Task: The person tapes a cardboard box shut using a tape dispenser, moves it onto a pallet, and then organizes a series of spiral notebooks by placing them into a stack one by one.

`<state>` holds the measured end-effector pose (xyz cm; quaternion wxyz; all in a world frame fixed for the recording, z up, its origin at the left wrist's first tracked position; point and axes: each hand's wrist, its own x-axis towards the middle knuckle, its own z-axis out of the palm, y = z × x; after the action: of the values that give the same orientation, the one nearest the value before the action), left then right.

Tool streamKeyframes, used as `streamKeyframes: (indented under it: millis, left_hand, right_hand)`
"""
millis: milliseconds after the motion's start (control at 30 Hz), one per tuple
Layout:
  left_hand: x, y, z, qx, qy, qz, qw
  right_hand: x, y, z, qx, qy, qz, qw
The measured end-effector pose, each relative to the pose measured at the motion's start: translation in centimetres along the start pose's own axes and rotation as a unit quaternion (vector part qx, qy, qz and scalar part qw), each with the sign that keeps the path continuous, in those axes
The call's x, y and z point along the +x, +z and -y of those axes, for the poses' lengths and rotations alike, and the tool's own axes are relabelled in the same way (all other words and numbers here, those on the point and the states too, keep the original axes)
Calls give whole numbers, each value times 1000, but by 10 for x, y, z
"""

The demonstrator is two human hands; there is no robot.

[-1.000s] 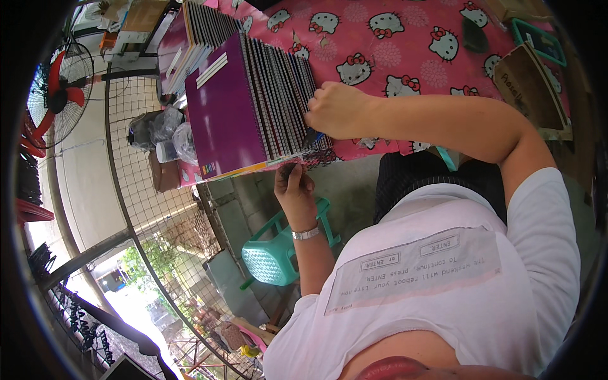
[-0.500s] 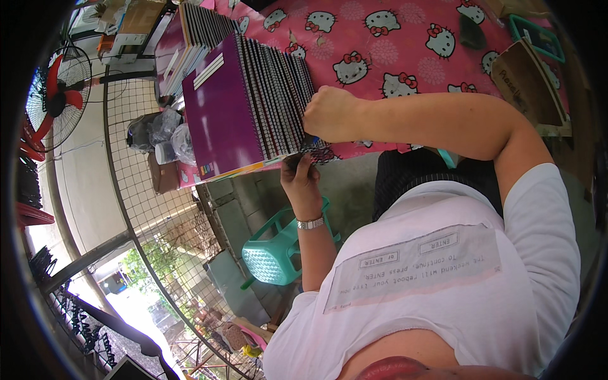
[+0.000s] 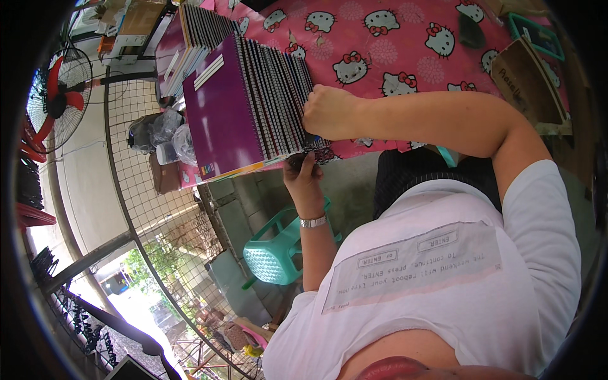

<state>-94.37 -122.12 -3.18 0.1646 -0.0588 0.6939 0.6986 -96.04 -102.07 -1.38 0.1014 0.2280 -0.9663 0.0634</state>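
Purple notebooks [image 3: 221, 114] on table [image 3: 415, 54], long coiled side facing right hand [image 3: 330, 113], the nearer, curled beside it; left hand [image 3: 304, 180] below their near corner. Hands apart; I can't tell either grip.

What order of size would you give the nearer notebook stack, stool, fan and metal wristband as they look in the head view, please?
1. Nearer notebook stack
2. Stool and fan: too alike to rank, with the stool partly hidden
3. Metal wristband, clearly smallest
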Motion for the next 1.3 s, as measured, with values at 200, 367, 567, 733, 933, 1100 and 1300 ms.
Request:
streamKeyframes:
  millis: [200,367,567,733,933,1100,1300]
  left_hand:
    - [-3,4,-1,-10,15,-18,1000]
    - [-1,2,4,-27,18,-13,999]
    - [3,9,9,6,26,-40,999]
    - [2,18,7,42,35,-81,995]
    - [8,5,21,-88,-2,-81,993]
    - [5,15,21,-48,11,-102,994]
    - [8,23,27,72,72,-112,989]
  right_hand:
    - [-8,1,-7,59,23,28,998]
    - [-16,20,-15,-68,-15,-180,981]
    - [-6,14,-1,-32,-11,-36,999]
    - [-7,1,-4,78,35,108,990]
    - [-20,31,-19,-25,26,-91,995]
    - [-15,30,-8,-38,5,-104,994]
    - [-10,11,-3,69,46,96,992]
